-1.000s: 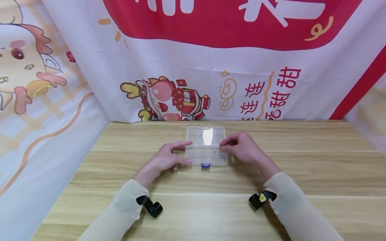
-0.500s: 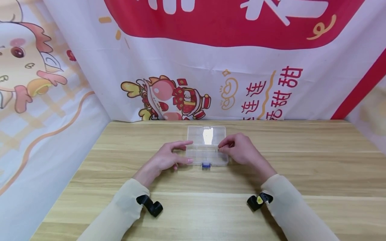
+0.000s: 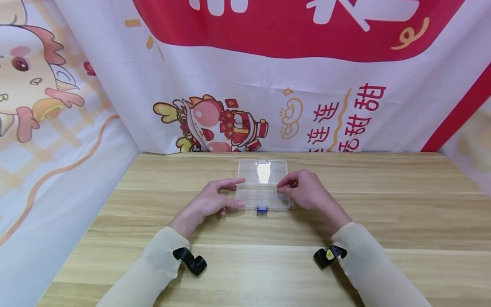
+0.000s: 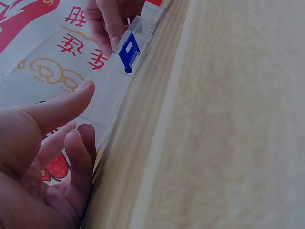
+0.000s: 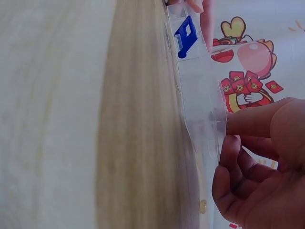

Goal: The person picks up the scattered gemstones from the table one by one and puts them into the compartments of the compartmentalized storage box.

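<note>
Lying lengthwise between both hands: the box [image 3: 249,197].
Left hand [image 3: 209,200] spread wide at its left end; right hand [image 3: 305,189] narrow at its right, any hold unclear.

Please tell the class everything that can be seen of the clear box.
The box is shallow, rectangular and see-through, apparently plastic. It lies on the wooden table, its lid open and laid back on the far side, catching a bright reflection. Its inside is split into compartments; a blue latch sits mid-front. The left hand is at its left end, the right hand at its right; exact contact is hard to tell.
</note>
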Available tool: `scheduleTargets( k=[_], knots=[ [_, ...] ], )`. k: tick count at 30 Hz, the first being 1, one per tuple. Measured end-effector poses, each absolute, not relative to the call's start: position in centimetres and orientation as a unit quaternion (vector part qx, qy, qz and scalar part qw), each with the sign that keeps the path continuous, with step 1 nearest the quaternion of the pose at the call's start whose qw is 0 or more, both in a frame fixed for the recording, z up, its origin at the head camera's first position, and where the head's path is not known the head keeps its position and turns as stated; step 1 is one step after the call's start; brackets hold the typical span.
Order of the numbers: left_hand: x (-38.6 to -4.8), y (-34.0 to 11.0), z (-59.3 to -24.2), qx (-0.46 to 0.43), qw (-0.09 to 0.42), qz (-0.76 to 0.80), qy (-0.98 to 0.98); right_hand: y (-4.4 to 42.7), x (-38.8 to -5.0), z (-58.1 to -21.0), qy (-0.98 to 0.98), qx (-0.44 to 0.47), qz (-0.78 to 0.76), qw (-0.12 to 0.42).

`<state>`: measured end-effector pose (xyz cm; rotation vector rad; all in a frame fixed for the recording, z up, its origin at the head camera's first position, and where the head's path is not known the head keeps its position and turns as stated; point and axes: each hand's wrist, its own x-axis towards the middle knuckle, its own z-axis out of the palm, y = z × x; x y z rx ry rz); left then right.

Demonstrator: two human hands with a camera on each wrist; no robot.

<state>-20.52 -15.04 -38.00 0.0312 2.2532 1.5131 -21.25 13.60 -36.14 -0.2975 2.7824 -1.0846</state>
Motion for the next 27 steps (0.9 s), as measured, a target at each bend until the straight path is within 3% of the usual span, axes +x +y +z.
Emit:
scheduleTargets(
  k=[27],
  knots=[
    [-20.75,-15.07,-38.28,0.004,0.213,0.546,0.810,13.45,-21.15,-36.08,0.929,-0.102,-0.351,0.064]
  ],
)
